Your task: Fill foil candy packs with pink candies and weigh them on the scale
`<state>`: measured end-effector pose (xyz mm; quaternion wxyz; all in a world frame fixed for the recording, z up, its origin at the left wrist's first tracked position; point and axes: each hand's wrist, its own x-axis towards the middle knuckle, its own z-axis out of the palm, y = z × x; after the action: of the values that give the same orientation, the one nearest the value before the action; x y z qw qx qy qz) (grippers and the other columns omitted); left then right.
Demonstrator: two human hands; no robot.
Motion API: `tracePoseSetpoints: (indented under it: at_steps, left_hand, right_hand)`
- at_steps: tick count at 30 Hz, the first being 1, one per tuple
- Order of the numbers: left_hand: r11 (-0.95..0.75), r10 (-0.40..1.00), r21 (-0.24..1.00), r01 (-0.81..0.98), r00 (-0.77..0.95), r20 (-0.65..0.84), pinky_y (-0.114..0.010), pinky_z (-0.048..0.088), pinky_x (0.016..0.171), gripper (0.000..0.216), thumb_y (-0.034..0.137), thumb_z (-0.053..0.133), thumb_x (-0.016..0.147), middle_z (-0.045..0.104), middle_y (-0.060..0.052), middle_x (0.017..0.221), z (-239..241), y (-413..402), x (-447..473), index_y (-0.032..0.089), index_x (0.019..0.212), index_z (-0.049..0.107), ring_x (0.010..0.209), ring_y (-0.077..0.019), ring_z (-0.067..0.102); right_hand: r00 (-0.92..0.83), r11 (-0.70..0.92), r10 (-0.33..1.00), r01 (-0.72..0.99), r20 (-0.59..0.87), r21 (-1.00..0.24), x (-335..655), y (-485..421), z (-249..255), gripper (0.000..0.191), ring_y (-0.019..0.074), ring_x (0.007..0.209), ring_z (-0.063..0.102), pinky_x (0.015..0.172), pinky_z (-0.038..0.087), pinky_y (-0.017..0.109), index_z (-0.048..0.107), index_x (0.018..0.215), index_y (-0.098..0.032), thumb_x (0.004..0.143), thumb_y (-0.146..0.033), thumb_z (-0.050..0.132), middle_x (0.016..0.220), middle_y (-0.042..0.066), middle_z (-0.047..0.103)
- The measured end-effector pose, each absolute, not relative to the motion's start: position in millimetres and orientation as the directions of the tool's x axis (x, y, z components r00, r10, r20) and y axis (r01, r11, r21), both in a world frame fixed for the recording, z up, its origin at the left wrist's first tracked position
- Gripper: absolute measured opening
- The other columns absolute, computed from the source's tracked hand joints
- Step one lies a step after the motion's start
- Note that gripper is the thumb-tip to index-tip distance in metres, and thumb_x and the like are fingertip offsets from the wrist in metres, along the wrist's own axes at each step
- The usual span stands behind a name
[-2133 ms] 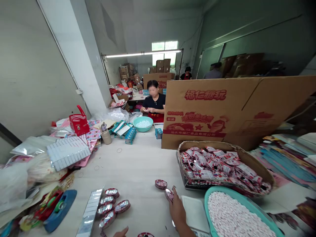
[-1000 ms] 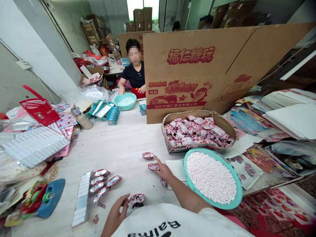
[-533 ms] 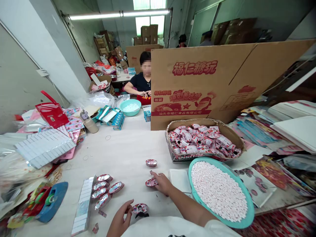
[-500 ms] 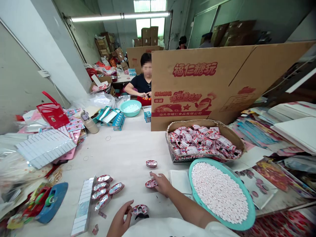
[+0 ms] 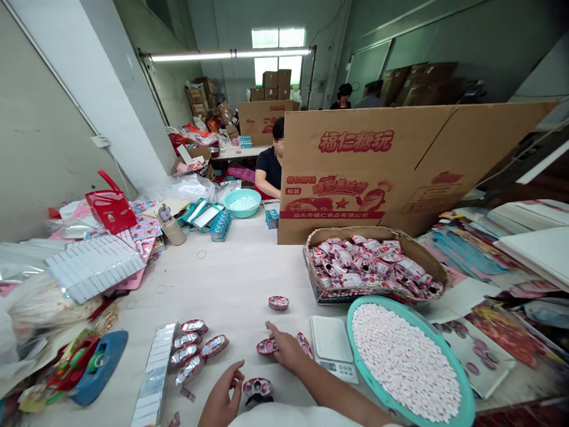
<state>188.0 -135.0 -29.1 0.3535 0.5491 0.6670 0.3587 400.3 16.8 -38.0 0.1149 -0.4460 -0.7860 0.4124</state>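
Observation:
My right hand (image 5: 287, 351) has its fingers closed on the right end of an oval red-and-silver foil packet (image 5: 265, 347), low over the white table. Another such packet (image 5: 304, 343) shows just behind that hand, partly covered by it. Near the front edge my left hand (image 5: 222, 394) is loosely curled with a gap between thumb and fingers, and nothing shows in it. Beside it lies a packet (image 5: 258, 387) with a black part below it. A single packet (image 5: 278, 303) lies farther out. Several more packets (image 5: 190, 350) are grouped on the left.
A digital scale (image 5: 331, 339) stands between my right arm and a turquoise basin (image 5: 464, 388) of white tablets. Behind is a carton tray (image 5: 313, 290) of filled packets, then a cardboard screen (image 5: 347, 166). A blue tape dispenser (image 5: 104, 367) sits left. A co-worker (image 5: 269, 166) sits beyond.
My right hand has shifted slightly left and nearer with its packet, uncovering another packet behind it. My left hand has drawn slightly away from the packet beside it. The camera view has tilted up.

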Motion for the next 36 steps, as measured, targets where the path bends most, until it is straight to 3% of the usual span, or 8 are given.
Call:
tracePoseSetpoints:
  at_steps: [4, 7, 11, 14, 18, 23, 32, 36]
  left_hand:
    - [0.205, 0.966, 0.886, 0.416, -0.229, -0.116, -0.034, 0.057, 0.082, 0.053, 0.054, 0.049, 0.087, 0.069, -0.011, 0.098, -11, -123, 195, 0.018, 0.123, 0.061, 0.081, -0.0194, 0.067]
    - [0.241, 0.951, 0.904, 0.353, -0.273, -0.146, -0.037, 0.056, 0.085, 0.056, 0.050, 0.053, 0.085, 0.068, -0.013, 0.112, 9, -104, 203, 0.019, 0.131, 0.055, 0.089, -0.0205, 0.068]
    - [0.234, 0.958, 0.947, 0.221, -0.220, -0.185, -0.040, 0.053, 0.092, 0.079, 0.048, 0.065, 0.077, 0.051, -0.018, 0.143, 26, -75, 218, 0.022, 0.146, 0.038, 0.119, -0.0265, 0.060]
    - [0.218, 0.971, 0.970, 0.103, -0.121, -0.206, -0.040, 0.054, 0.087, 0.067, 0.056, 0.066, 0.073, 0.066, -0.019, 0.124, 31, -59, 231, 0.015, 0.126, 0.060, 0.103, -0.0272, 0.067]
    - [0.201, 0.976, 0.972, 0.123, -0.104, -0.189, -0.038, 0.055, 0.079, 0.048, 0.060, 0.057, 0.078, 0.075, -0.012, 0.083, 33, -54, 242, 0.015, 0.086, 0.074, 0.080, -0.0245, 0.069]
    - [0.278, 0.953, 0.945, 0.173, -0.176, -0.248, -0.038, 0.050, 0.092, 0.038, 0.050, 0.062, 0.075, 0.075, -0.010, 0.100, 28, -58, 244, 0.019, 0.091, 0.076, 0.100, -0.0263, 0.066]
    - [0.559, 0.823, 0.759, 0.334, -0.337, -0.457, -0.028, 0.049, 0.064, 0.024, 0.026, 0.067, 0.075, 0.074, -0.007, 0.074, -3, -41, 238, 0.012, 0.094, 0.072, 0.069, -0.0197, 0.068]
    - [0.609, 0.789, 0.688, 0.395, -0.395, -0.472, -0.026, 0.047, 0.062, 0.018, 0.024, 0.069, 0.075, 0.073, -0.007, 0.077, -14, -37, 237, 0.013, 0.090, 0.069, 0.070, -0.0186, 0.068]
  right_hand:
    - [-0.509, 0.278, 0.857, 0.598, -0.087, -0.752, 393, 10, -17, 0.067, 0.0290, 0.134, 0.045, 0.113, 0.031, 0.042, 0.054, 0.131, -0.024, 0.066, -0.011, 0.062, 0.142, 0.009, 0.053]
    - [-0.376, 0.188, 0.926, 0.496, -0.015, -0.848, 392, 1, 10, 0.038, 0.0266, 0.132, 0.046, 0.109, 0.038, 0.039, 0.062, 0.109, -0.023, 0.071, -0.018, 0.063, 0.139, 0.010, 0.053]
    - [-0.307, -0.097, 0.944, 0.101, -0.124, -0.990, 393, -5, 44, 0.016, 0.0244, 0.093, 0.066, 0.079, 0.053, 0.036, 0.064, 0.080, -0.020, 0.071, -0.032, 0.069, 0.098, 0.007, 0.069]
    - [-0.306, -0.195, 0.933, 0.007, -0.188, -0.981, 395, -6, 57, 0.026, 0.0197, 0.065, 0.064, 0.065, 0.052, 0.033, 0.063, 0.074, -0.019, 0.070, -0.044, 0.071, 0.069, 0.003, 0.067]
    - [-0.235, -0.223, 0.947, 0.008, -0.218, -0.975, 400, -7, 57, 0.030, 0.0188, 0.062, 0.063, 0.064, 0.051, 0.031, 0.065, 0.070, -0.019, 0.067, -0.048, 0.073, 0.063, 0.002, 0.068]
    - [-0.136, -0.287, 0.947, 0.050, -0.291, -0.957, 405, -7, 32, 0.028, 0.0193, 0.071, 0.065, 0.071, 0.051, 0.031, 0.068, 0.073, -0.018, 0.068, -0.046, 0.072, 0.072, 0.004, 0.072]
    - [-0.071, -0.427, 0.886, 0.258, -0.458, -0.867, 397, 1, -33, 0.021, 0.0152, 0.080, 0.066, 0.077, 0.055, 0.034, 0.066, 0.088, -0.014, 0.089, -0.035, 0.065, 0.088, 0.002, 0.070]
    - [-0.039, -0.461, 0.863, 0.349, -0.504, -0.816, 390, 4, -51, 0.023, 0.0155, 0.085, 0.065, 0.076, 0.057, 0.034, 0.065, 0.103, -0.015, 0.093, -0.035, 0.060, 0.102, 0.005, 0.067]
